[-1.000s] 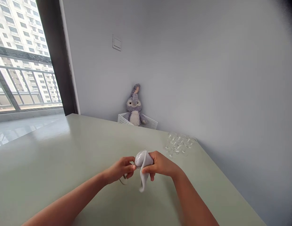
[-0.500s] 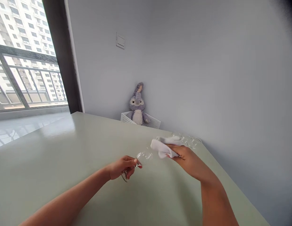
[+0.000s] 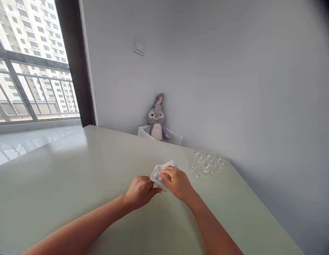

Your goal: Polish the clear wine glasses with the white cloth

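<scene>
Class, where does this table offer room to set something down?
Free: the tabletop beyond the left forearm, and between the right forearm and the right edge. Crowded: the far right corner, with stemmed glasses, and the centre, where the right hand holds a white cloth.

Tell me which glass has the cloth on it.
The glass at the left hand, mostly hidden by the white cloth under the right hand; the other glasses sit uncovered in a cluster near the wall.
</scene>
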Available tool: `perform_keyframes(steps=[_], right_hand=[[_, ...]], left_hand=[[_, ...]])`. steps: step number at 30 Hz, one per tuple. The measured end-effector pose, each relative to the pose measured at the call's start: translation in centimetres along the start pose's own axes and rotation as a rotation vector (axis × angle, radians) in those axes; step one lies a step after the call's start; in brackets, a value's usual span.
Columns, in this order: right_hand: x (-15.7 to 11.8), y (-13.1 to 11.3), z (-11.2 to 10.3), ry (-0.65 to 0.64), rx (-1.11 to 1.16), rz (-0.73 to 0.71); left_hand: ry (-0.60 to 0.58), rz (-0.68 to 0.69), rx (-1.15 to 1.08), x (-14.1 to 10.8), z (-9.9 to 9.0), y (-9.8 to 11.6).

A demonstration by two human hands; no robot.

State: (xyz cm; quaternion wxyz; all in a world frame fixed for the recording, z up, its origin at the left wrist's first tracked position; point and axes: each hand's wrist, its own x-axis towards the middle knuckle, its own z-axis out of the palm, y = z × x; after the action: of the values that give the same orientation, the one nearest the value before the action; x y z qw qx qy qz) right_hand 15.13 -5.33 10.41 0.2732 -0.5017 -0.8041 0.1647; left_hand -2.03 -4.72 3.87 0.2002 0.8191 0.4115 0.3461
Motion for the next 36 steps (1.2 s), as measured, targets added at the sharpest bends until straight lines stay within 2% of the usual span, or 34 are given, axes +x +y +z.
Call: perform_keyframes(steps=[3, 4, 9, 11, 13, 17, 20, 22, 25, 27, 28, 30, 33, 36], right_hand=[[0.5, 1.7, -0.6, -0.080, 0.464, 0.167], [0.7, 2.1, -0.4, -0.066, 0.617, 0.217], [1.5, 2.6, 3.2, 0.257, 1.272, 0.473], [1.4, 2.1, 4.8, 0.318, 1.465, 0.542], [1.1, 1.4, 6.0, 0.306, 1.569, 0.512], [0.0, 0.2, 7.8, 0.216, 1.490, 0.388], [-0.7, 0.0, 8.6, 0.103, 1.382, 0.311], [-0.8, 0.1, 8.8, 0.011, 1.357, 0.275], [-0.8, 0.5, 8.4, -0.076, 1.396, 0.321], [-0.8, 0.8, 8.0, -0.160, 1.433, 0.367], [-0.7, 0.9, 7.9, -0.199, 1.442, 0.380], [-0.6, 1.2, 7.6, -0.257, 1.416, 0.394], [-0.3, 1.5, 7.3, -0.218, 1.168, 0.385], [-0.3, 1.7, 7.3, -0.005, 0.598, 0.242]], left_hand=[[0.024, -0.027, -0.020, 0.0, 0.1, 0.0], [0.022, -0.056, -0.027, 0.0, 0.1, 0.0], [0.039, -0.225, -0.119, 0.1, 0.6, -0.2], [0.081, -0.267, -0.151, 0.2, 0.8, -0.4], [0.156, -0.270, -0.151, 0.2, 1.2, -0.7], [0.309, -0.260, -0.123, 0.2, 1.6, -1.0], [0.310, -0.284, -0.167, 0.4, 1.2, -0.9], [0.226, -0.307, -0.364, 0.7, 0.6, -0.7], [-0.036, -0.429, -0.935, 1.2, -0.5, -0.4], [-0.162, -0.495, -1.265, 1.4, -1.1, -0.4], [-0.178, -0.498, -1.363, 1.4, -1.4, -0.4], [-0.151, -0.490, -1.419, 1.4, -1.5, -0.6], [-0.073, -0.522, -1.321, 1.4, -1.2, -1.2], [-0.012, -0.549, -1.258, 1.7, -0.9, -1.9]])
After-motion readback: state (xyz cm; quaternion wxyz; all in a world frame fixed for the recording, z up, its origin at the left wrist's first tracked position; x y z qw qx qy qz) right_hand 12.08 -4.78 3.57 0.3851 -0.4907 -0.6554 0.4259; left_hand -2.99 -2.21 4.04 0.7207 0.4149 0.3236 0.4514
